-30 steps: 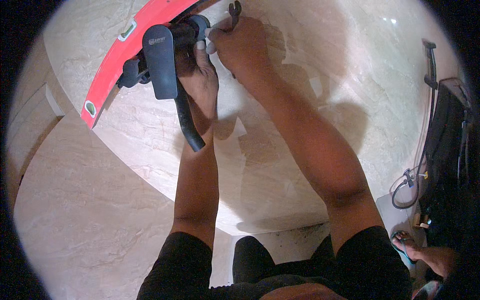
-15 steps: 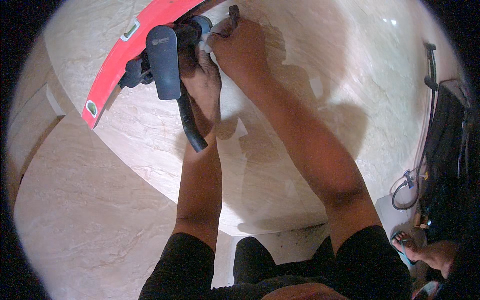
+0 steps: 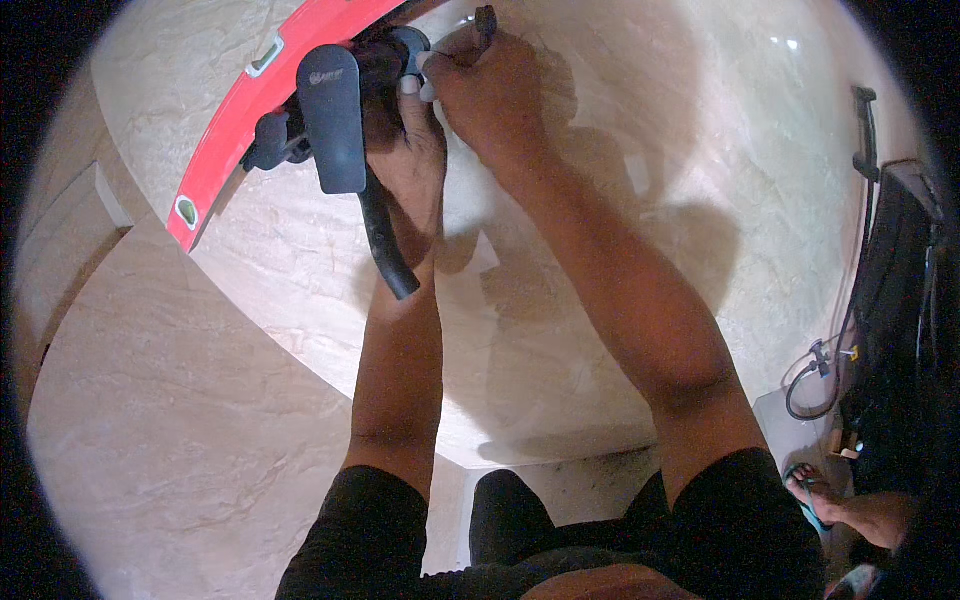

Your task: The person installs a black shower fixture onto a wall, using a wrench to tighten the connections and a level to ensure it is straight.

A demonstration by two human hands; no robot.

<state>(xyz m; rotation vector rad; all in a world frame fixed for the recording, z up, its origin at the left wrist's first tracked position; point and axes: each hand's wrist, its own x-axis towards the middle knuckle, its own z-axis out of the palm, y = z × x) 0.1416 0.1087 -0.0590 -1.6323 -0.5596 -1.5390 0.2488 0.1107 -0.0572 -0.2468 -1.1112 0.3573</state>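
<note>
A black wall-mounted mixer tap (image 3: 333, 125) with a broad flat lever and a short down-bent spout is against the marbled tile wall. My left hand (image 3: 412, 165) is wrapped around its body from below, partly hidden behind the lever; its thumb points up beside a round grey-blue collar (image 3: 412, 50) at the tap's right end. At that collar, my right hand (image 3: 495, 105) is closed in a pinch, its fingertips close to my left thumb. A small dark piece (image 3: 486, 25) sticks up past its knuckles; I cannot make out what it is. Along the tap's top side runs a red spirit level (image 3: 210, 165).
On the right, a black hose with a handle (image 3: 865, 135) hangs along the wall, and a small valve with a looped hose (image 3: 818, 360) sits lower down. Another person's sandalled foot (image 3: 808, 490) is at the lower right. A recessed ledge (image 3: 100, 200) lies at the left.
My right hand has shifted slightly to the right at the collar, fingers still pinched. My left hand keeps its hold on the mixer tap. The view has moved a little.
</note>
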